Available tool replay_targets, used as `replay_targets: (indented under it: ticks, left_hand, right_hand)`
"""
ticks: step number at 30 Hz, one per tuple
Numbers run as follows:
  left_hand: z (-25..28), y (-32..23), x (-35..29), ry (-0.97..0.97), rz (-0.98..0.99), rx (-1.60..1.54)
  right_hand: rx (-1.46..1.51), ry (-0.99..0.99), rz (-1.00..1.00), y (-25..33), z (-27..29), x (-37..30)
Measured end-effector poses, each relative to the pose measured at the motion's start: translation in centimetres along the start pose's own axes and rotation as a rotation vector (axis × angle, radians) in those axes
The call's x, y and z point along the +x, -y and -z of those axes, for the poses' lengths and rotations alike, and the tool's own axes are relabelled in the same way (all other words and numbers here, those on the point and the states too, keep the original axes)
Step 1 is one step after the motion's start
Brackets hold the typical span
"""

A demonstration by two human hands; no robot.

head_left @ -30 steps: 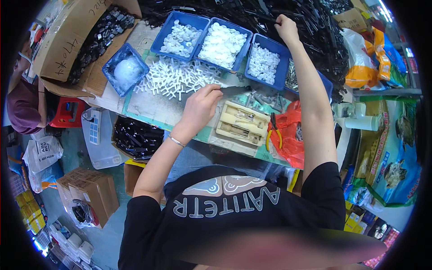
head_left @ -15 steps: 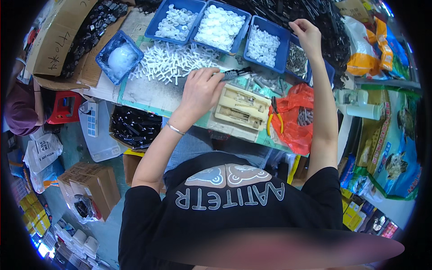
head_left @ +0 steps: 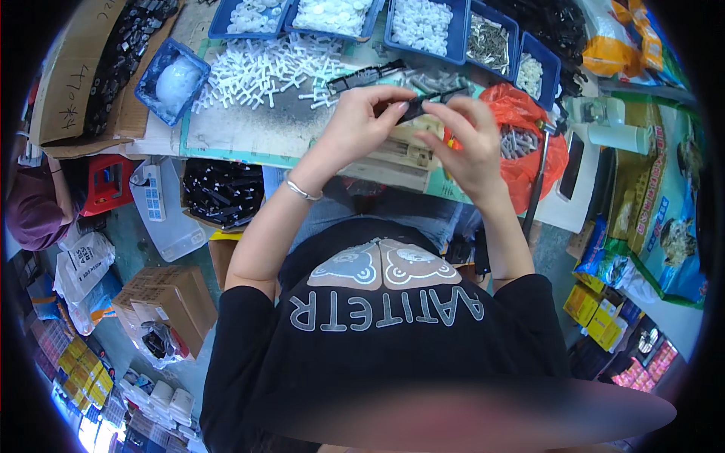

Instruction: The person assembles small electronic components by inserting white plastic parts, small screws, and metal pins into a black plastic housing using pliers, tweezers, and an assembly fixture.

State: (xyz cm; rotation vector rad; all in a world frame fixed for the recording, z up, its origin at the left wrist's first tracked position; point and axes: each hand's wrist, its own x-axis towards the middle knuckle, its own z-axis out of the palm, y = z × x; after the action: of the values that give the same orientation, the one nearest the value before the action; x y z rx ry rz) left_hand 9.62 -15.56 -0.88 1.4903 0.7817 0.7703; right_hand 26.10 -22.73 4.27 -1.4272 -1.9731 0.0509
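A wide work surface [head_left: 249, 128] runs across the top, its near edge bending above the person's lap. A flat brown cardboard sheet [head_left: 64, 83] lies at its left end, and tall green and blue printed bags [head_left: 664, 219] stand at the right. Blue bins [head_left: 423, 26] of white parts line the far edge, with a smaller blue bin [head_left: 170, 75] to the left. An orange-red plastic bag [head_left: 521, 143] slumps at the near right. White cross-shaped pieces [head_left: 257, 72] are scattered on the mat, leaving open room below them. The left hand [head_left: 355, 124] and right hand [head_left: 468, 140] meet just above the near edge, both with the grip clamped on a small black part [head_left: 419, 106] between their fingertips.
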Motion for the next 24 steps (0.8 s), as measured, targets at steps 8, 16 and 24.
replay_targets:
  ticks: [8, 16, 24]
  left_hand:
    - [1.6, 0.7, -4.7, -0.125, -0.266, 0.550]
    - [6.2, 0.5, -7.2, -0.457, -0.050, 0.487]
    - [16.5, -3.5, -2.7, -0.569, -0.348, 0.780]
  right_hand:
    - [0.039, 0.281, -0.127, 0.5, -2.8, -4.7]
    - [0.000, 0.409, -0.236, 1.4, -3.9, -3.7]
    - [-0.115, 0.297, -0.208, 1.5, -4.8, -3.6]
